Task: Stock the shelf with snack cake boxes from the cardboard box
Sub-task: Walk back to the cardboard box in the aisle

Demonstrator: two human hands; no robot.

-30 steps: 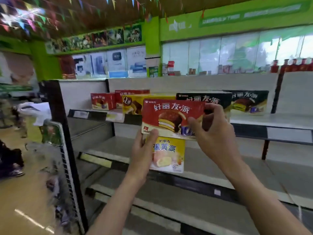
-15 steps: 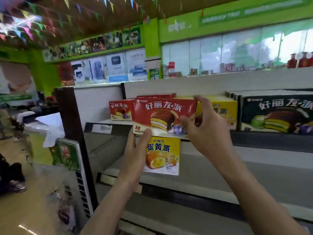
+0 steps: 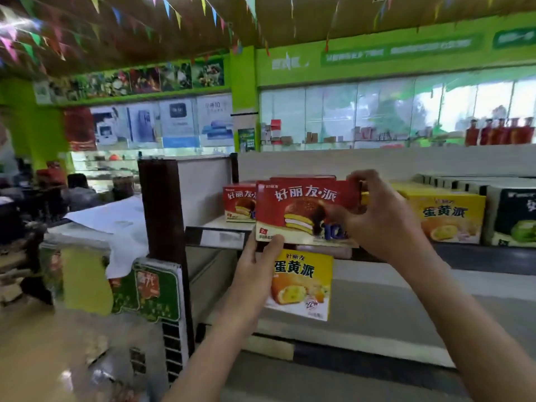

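Observation:
My right hand [image 3: 383, 216] grips the right end of a red snack cake box [image 3: 301, 211], held upright at the front edge of the top shelf [image 3: 220, 237]. My left hand [image 3: 255, 268] holds a smaller yellow snack cake box [image 3: 304, 285] below it, and its thumb touches the red box's lower left corner. Another red box [image 3: 237, 204] stands on the shelf just behind and to the left. The cardboard box is not in view.
On the same shelf to the right stand a yellow box [image 3: 446, 219] and a dark box with a green cake [image 3: 513, 219]. A brown shelf end post [image 3: 162, 216] rises at the left. The lower shelf [image 3: 391, 291] is bare. A green sign [image 3: 150, 291] leans beside the post.
I have moved closer to the shelf and to the left. The red box has come nearer the other red box on the top shelf; both hands keep their hold.

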